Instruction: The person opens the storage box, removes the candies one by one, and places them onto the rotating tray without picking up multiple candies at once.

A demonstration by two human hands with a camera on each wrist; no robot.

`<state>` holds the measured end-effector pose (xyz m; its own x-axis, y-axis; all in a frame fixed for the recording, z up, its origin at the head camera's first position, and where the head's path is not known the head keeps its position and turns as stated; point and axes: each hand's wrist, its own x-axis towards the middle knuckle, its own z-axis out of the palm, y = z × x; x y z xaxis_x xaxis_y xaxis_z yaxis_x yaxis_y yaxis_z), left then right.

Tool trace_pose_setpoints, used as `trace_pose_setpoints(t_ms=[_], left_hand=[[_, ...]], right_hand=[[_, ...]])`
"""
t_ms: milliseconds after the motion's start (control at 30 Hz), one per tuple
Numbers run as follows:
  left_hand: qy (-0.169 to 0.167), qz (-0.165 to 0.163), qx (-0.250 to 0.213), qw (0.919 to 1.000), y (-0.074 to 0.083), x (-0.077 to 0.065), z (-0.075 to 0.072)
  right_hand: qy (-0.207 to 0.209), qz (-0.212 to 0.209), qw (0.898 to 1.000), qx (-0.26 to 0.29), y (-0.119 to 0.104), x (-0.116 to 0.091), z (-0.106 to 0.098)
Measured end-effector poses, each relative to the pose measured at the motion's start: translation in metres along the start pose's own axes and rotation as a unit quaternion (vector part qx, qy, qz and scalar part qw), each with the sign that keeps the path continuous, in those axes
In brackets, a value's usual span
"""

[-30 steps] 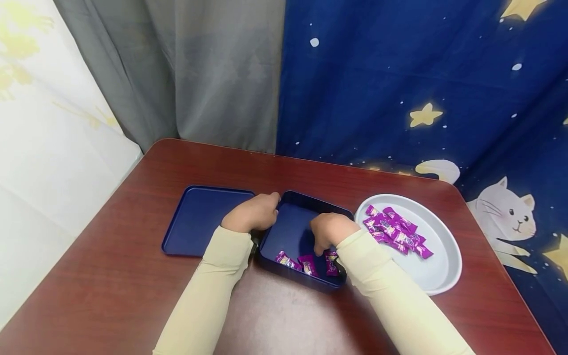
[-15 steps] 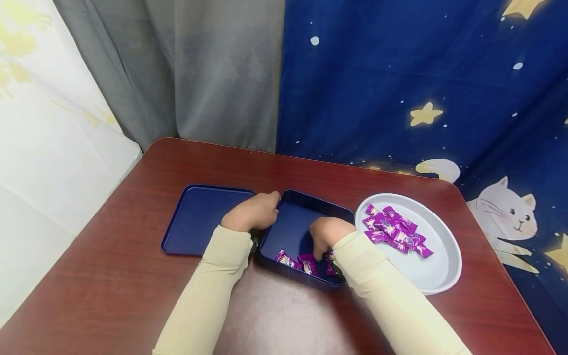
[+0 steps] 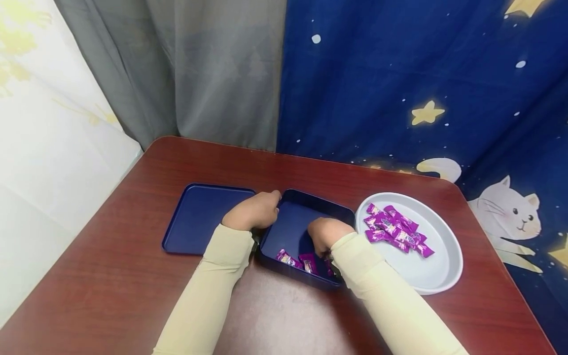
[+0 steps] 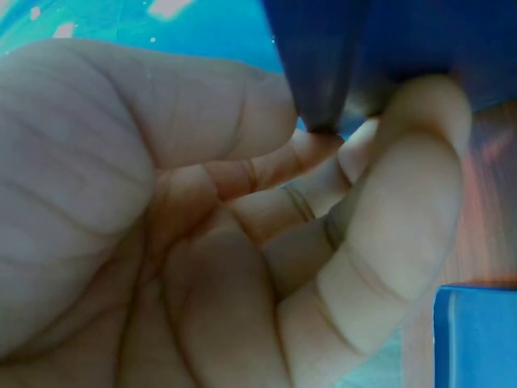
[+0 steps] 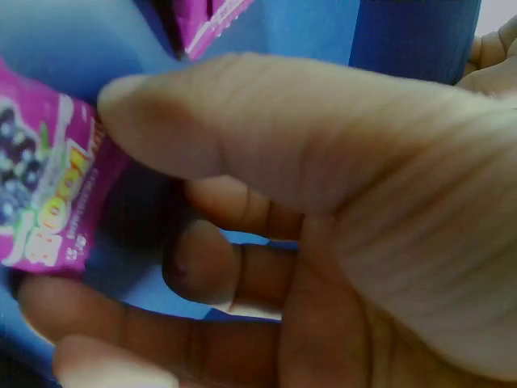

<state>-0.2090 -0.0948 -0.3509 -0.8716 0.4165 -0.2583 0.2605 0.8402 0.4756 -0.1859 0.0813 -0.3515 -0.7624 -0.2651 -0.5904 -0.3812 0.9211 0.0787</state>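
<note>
In the head view a navy rectangular box (image 3: 301, 213) holds a few purple wrapped candies along its near side. My left hand (image 3: 255, 211) grips the box's left wall near the far corner. The left wrist view shows its thumb and fingers (image 4: 404, 218) bent about that dark blue wall. Inside the box my right hand (image 3: 328, 234) reaches down at the near right. Its thumb and a finger hold the edges of a wrapped candy (image 5: 48, 178) with blackcurrants printed on it. From the head camera that candy is mostly hidden. Beside it lie two candies, one being the middle candy (image 3: 308, 264).
A white oval dish (image 3: 432, 278) with a heap of purple candies (image 3: 397, 230) stands against the box's right side. To the left lies a navy lid or tray (image 3: 195, 219). All rest on a reddish-brown table (image 3: 111, 276), with curtains behind.
My right hand has shifted slightly left and toward the near side within the box, covering more of the rightmost candy. The left hand keeps its place on the box.
</note>
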Motion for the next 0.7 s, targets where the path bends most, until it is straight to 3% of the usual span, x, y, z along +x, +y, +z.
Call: trace_pose_setpoints(t_ms=[467, 700], left_hand=[[0.001, -0.008, -0.002, 1.0000, 0.001, -0.001, -0.001], [0.000, -0.002, 0.003, 1.0000, 0.002, -0.001, -0.003]], right_hand=[[0.119, -0.020, 0.992, 0.040, 0.000, 0.005, -0.003], [0.170, -0.056, 0.983, 0.035, -0.001, 0.011, -0.001]])
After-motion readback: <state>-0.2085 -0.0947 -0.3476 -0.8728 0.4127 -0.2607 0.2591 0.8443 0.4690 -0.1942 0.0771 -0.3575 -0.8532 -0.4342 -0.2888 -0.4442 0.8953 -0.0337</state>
